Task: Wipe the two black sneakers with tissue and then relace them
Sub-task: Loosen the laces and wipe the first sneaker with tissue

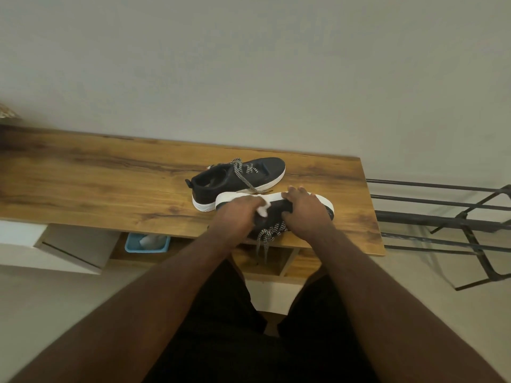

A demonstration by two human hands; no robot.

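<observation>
Two black white-soled sneakers on the wood counter: far sneaker upright; near sneaker tipped at the front edge, right hand clamped on it, left hand pinching white tissue.

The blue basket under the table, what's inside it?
Something white and crumpled lies inside the blue basket, maybe tissue. The wooden table covers its far part, so the rest cannot be seen.

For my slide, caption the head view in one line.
Left hand wipes near sneaker with tissue; right hand steadies it.
</observation>
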